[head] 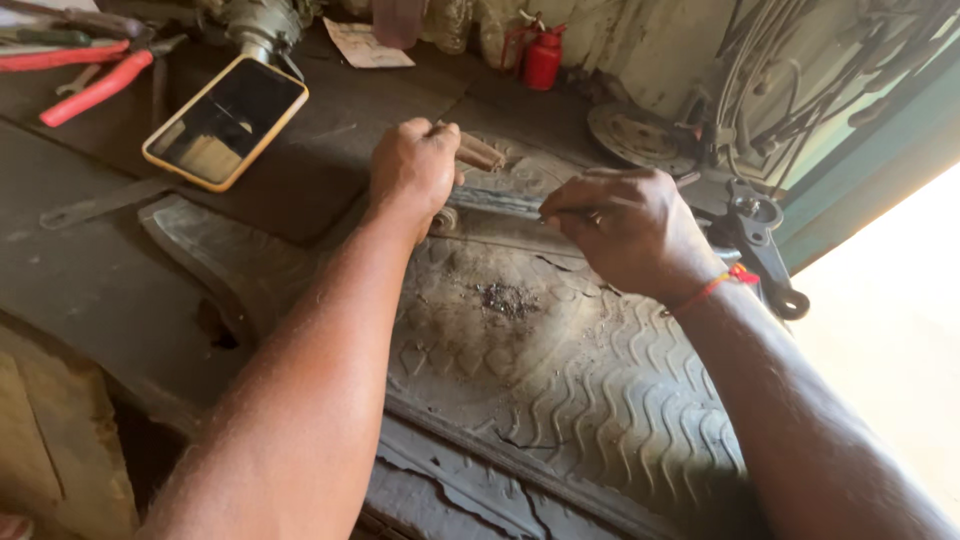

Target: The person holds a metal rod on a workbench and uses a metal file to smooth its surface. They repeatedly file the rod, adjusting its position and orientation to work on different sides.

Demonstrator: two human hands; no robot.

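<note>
While left hand [413, 170] grips rod [480, 153], right hand [625, 228] adjacent.

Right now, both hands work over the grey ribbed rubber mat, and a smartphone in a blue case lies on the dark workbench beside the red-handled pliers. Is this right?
Not quite. The head view shows the smartphone in a yellow-orange case, not blue. The rest holds: both hands, left and right, work over the grey ribbed rubber mat, near the red-handled pliers on the dark workbench.
</note>
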